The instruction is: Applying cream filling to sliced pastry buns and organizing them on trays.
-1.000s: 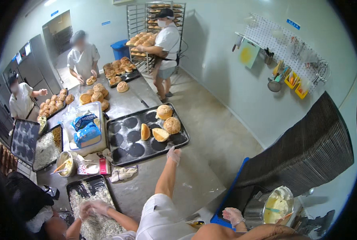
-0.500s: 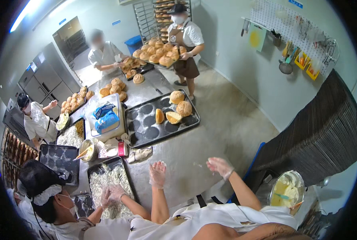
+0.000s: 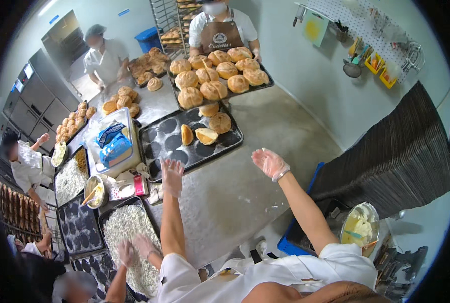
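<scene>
My left hand, in a clear glove, is raised over the steel table with its fingers spread. It is near the front edge of a black tray with round hollows. My right hand, also gloved, reaches out over the table's right part, fingers apart and holding nothing. On that tray lie two cut bread pieces and round buns. Beyond it, a person in a brown apron holds a black tray loaded with several golden buns, its near edge overlapping the hollowed tray in view.
At lower left, a co-worker's gloved hands are over a tray of white flakes. A plastic tub with blue packets and a mixing bowl stand left. Stacked dark trays rise at right, beside a bowl of cream.
Both my hands have moved forward over the table. The person with the loaded tray has come closer, bringing it to the hollowed tray's far edge. The view has also shifted.
</scene>
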Motion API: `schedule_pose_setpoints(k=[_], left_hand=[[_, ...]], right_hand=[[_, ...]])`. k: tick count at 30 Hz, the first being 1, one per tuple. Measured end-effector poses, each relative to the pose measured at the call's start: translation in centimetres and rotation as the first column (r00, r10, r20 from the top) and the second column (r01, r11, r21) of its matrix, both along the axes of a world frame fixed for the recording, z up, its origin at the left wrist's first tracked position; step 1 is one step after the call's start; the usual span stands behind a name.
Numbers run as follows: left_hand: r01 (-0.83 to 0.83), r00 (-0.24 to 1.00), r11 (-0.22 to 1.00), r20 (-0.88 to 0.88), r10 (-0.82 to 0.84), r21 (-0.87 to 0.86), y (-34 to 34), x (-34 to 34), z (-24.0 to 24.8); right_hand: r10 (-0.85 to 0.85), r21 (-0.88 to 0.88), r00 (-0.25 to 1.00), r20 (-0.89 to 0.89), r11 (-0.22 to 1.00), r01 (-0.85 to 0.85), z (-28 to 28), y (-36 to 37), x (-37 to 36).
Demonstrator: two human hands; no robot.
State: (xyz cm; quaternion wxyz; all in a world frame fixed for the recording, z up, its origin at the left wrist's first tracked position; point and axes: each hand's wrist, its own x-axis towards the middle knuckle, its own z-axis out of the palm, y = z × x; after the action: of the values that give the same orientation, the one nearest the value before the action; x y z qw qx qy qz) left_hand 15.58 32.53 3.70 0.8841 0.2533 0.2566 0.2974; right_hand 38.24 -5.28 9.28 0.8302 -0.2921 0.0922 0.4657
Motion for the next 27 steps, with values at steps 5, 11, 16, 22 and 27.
schedule_pose_setpoints(k=[5, 11, 16, 22, 27], left_hand=[[0.206, 0.979, 0.970, -0.038, -0.203, 0.129, 2.2, 9.3, -1.1], [0.340, 0.935, 0.919, -0.029, -0.353, -0.201, -6.7, 15.0, 2.3], [0.343, 0.921, 0.939, -0.203, -0.331, 0.023, -12.6, 14.4, 0.1], [0.142, 0.984, 0.981, -0.129, -0.125, 0.133, -15.6, 8.2, 0.4], [0.173, 0.918, 0.973, -0.382, -0.103, 0.155, -24.5, -4.8, 7.3]], right_hand=[[-0.183, -0.055, 0.982, -0.039, 0.982, 0.180, -2.9, 4.1, 5.4], [-0.404, -0.151, 0.910, -0.093, 0.909, 0.388, -2.8, 5.6, 7.0], [-0.289, -0.170, 0.953, 0.086, 0.939, 0.300, -6.7, 0.2, 6.2], [-0.131, -0.115, 0.948, 0.290, 0.979, 0.170, -5.5, -4.0, 0.1], [-0.185, -0.327, 0.880, 0.437, 0.879, 0.347, -4.4, -12.7, -13.7]])
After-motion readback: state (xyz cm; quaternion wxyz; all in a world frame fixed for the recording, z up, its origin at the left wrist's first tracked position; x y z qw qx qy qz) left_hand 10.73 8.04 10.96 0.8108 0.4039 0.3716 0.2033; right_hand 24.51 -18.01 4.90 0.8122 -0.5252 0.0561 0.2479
